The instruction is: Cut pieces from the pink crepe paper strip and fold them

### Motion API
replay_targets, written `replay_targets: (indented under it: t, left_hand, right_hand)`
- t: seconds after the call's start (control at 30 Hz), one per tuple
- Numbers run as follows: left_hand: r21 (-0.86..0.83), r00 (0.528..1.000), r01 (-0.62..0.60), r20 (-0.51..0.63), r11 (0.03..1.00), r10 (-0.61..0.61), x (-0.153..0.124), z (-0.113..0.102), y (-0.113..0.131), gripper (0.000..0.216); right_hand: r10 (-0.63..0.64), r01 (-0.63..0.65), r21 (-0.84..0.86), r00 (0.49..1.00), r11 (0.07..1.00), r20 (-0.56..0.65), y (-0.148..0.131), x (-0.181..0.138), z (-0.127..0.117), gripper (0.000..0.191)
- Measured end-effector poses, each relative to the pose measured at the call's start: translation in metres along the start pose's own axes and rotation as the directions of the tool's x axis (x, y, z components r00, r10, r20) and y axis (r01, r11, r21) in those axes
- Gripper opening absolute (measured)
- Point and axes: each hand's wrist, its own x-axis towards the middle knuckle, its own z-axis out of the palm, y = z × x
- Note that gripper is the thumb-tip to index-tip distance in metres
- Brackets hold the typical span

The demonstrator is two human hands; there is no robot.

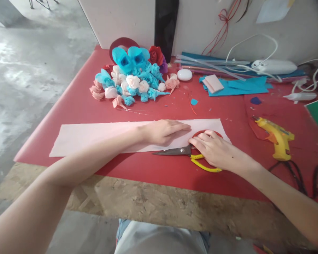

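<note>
A long strip of pale pink paper [95,135] lies flat on the red table cover [76,106]. My left hand [164,131] rests palm down on the strip near its right end, fingers stretched out flat. My right hand [214,150] is curled over the handles of a pair of scissors [180,152] with yellow and red loops. The closed blades point left along the strip's near edge.
A heap of blue, pink, white and red paper flowers [132,79] sits at the back. Blue paper sheets [238,86] and white cables lie at the back right. A yellow glue gun [277,137] rests on the right. The bare wooden table edge [148,201] runs nearest me.
</note>
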Motion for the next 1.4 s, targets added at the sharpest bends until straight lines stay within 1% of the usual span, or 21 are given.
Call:
replay_targets:
  t: [0.2, 0.37, 0.57, 0.7, 0.77, 0.87, 0.93, 1.03, 1.17, 1.27, 1.4]
  left_hand:
    - [-0.005, 1.0, 0.001, -0.002, 1.0, -0.001, 0.0, 0.0, 0.0, 0.044]
    - [-0.003, 1.0, -0.001, 0.011, 1.0, 0.001, 0.0, 0.0, 0.0, 0.047]
    - [-0.008, 1.0, 0.003, 0.008, 1.0, -0.002, 0.0, -0.001, 0.001, 0.045]
    - [-0.004, 1.0, 0.016, 0.018, 1.0, -0.016, 0.001, 0.0, 0.002, 0.043]
    - [0.021, 1.0, 0.006, 0.02, 1.0, -0.006, 0.001, 0.0, 0.003, 0.044]
    - [0.063, 0.998, -0.049, -0.032, 0.997, 0.051, 0.001, -0.003, 0.005, 0.045]
    - [0.072, 0.994, -0.088, -0.059, 0.993, 0.093, -0.001, -0.01, 0.006, 0.043]
    - [0.066, 0.994, -0.098, -0.031, 0.993, 0.1, -0.011, -0.023, 0.009, 0.037]
    - [0.054, 0.997, -0.079, -0.004, 0.995, 0.079, -0.029, -0.036, 0.008, 0.041]
    - [0.043, 0.993, -0.115, 0.002, 0.992, 0.115, -0.041, -0.036, 0.007, 0.038]
    - [0.027, 0.991, -0.134, 0.015, 0.991, 0.134, -0.041, -0.025, 0.009, 0.03]
  right_hand:
    - [-0.007, 0.007, 0.04, 1.0, 0.999, 0.005, 0.004, 0.003, 0.002, 0.034]
    - [-0.022, 0.027, 0.068, 0.997, 0.997, -0.076, 0.008, 0.001, 0.007, 0.03]
    - [-0.018, 0.032, 0.088, 0.987, 0.996, -0.162, 0.008, 0.001, 0.0, 0.029]
    - [-0.018, 0.035, 0.089, 0.983, 0.995, -0.184, 0.006, 0.001, -0.001, 0.03]
    - [-0.015, 0.03, 0.082, 0.982, 0.996, -0.186, 0.006, 0.001, 0.0, 0.029]
    - [-0.012, 0.024, 0.069, 0.985, 0.997, -0.171, 0.004, 0.002, 0.001, 0.026]
    - [-0.032, 0.043, 0.073, 0.989, 0.996, -0.145, 0.004, 0.002, 0.0, 0.027]
    - [-0.045, 0.055, 0.094, 0.993, 0.994, -0.11, 0.003, 0.003, -0.001, 0.034]
    - [-0.053, 0.069, 0.131, 0.991, 0.989, -0.124, 0.007, -0.001, 0.0, 0.031]
    - [-0.081, 0.1, 0.155, 0.989, 0.983, -0.128, 0.014, -0.01, 0.001, 0.029]
    - [-0.092, 0.105, 0.185, 0.992, 0.977, -0.082, 0.028, -0.031, 0.001, 0.04]
